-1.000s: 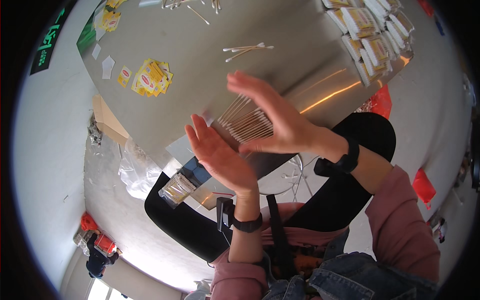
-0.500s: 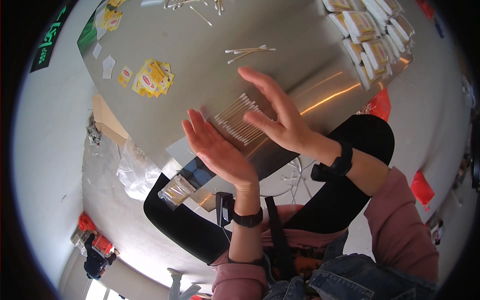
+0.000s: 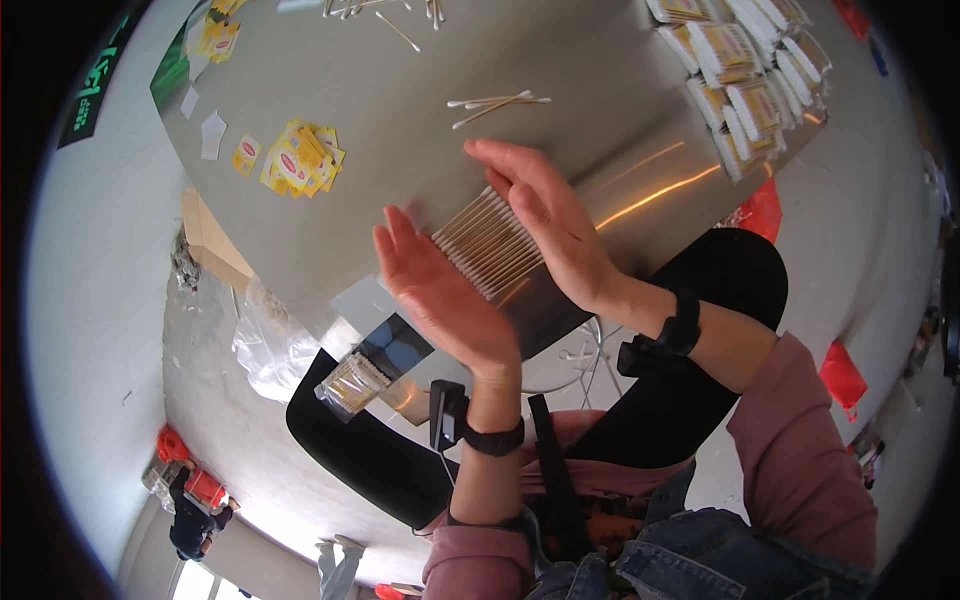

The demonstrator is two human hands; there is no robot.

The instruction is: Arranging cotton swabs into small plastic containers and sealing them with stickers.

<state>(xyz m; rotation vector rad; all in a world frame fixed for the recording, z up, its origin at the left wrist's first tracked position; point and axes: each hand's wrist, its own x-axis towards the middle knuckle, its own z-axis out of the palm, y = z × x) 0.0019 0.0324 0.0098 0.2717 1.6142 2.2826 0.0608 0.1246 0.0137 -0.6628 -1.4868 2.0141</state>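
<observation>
Left hand (image 3: 440, 295) and right hand (image 3: 557, 228) flat, fingers extended, grasping nothing. Between palms: slanted row of white-tipped wooden cotton swabs (image 3: 488, 243) on grey metal tabletop (image 3: 390, 130); contact with tips unclear. Beyond: few crossed loose swabs (image 3: 512, 100). Farther left: yellow paper cards (image 3: 300, 160), piled. Far right: stacked swab packs (image 3: 725, 52).

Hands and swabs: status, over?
Left hand, right hand open, flanking row of white-tipped wooden swabs, contact unclear. Row on grey metal table. Loose crossed swabs beyond.
</observation>
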